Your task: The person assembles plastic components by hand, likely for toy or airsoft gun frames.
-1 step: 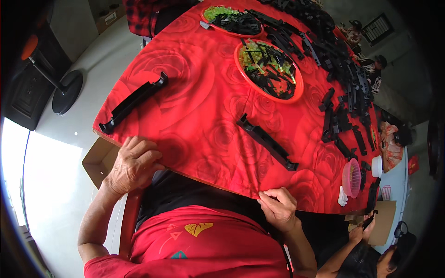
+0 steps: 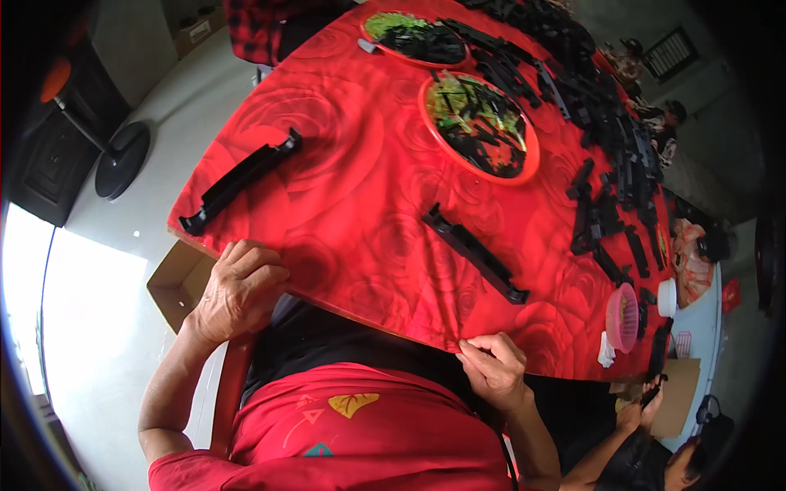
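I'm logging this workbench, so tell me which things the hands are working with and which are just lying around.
In hand:
left hand and right hand, both at the near edge of the red tablecloth

Lying about:
two long black plastic parts
two red plates of small black parts
pile of black parts
pink basket
cardboard box

Red short-sleeved shirt (image 2: 344, 438), yellow and teal chest emblems; forearms bare, no rings visible.

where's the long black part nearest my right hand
In the head view it lies on the red tablecloth, right of centre: the long black part sits above your right hand, below the red plate.
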`<state>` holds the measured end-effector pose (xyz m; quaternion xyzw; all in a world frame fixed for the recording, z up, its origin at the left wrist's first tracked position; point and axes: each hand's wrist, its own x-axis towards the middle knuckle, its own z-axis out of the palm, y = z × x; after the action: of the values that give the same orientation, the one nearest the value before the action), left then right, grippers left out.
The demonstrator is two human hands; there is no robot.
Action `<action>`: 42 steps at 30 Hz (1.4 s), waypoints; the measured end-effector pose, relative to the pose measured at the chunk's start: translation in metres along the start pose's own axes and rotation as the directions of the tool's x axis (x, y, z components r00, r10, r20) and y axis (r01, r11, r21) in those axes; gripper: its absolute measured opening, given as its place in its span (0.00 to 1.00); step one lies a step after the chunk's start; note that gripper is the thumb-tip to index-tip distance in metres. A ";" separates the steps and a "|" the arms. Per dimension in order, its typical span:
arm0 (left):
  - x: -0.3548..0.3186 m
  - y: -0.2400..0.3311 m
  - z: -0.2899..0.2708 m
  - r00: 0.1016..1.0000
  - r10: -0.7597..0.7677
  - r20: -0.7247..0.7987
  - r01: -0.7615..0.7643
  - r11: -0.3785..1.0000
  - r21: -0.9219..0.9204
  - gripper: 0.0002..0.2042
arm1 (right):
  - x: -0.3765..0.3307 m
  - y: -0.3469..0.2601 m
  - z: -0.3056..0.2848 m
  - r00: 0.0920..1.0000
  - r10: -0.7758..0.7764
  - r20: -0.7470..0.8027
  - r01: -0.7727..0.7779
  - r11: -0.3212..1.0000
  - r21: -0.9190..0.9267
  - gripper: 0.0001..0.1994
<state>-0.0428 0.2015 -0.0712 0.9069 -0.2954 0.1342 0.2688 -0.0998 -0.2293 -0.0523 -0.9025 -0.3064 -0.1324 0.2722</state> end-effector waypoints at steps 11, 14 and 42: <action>0.040 -0.053 -0.043 0.831 -0.478 -0.286 0.554 0.760 0.341 0.20 | 0.049 0.030 -0.020 0.987 0.139 -0.079 -0.160 0.896 -0.414 0.27; 0.048 -0.056 -0.033 0.777 -0.573 -0.260 0.625 0.750 0.215 0.19 | 0.050 0.061 -0.012 0.970 0.226 -0.093 -0.244 0.889 -0.388 0.25; 0.146 0.058 0.087 0.969 0.232 0.079 -0.206 0.945 -0.253 0.33 | 0.280 0.207 0.036 0.998 0.058 -0.020 -0.062 0.944 -0.324 0.10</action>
<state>0.0446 0.0451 -0.0599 0.8347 -0.4227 0.0770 0.3446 0.2497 -0.2117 -0.0526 -0.9431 -0.2515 -0.1773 0.1257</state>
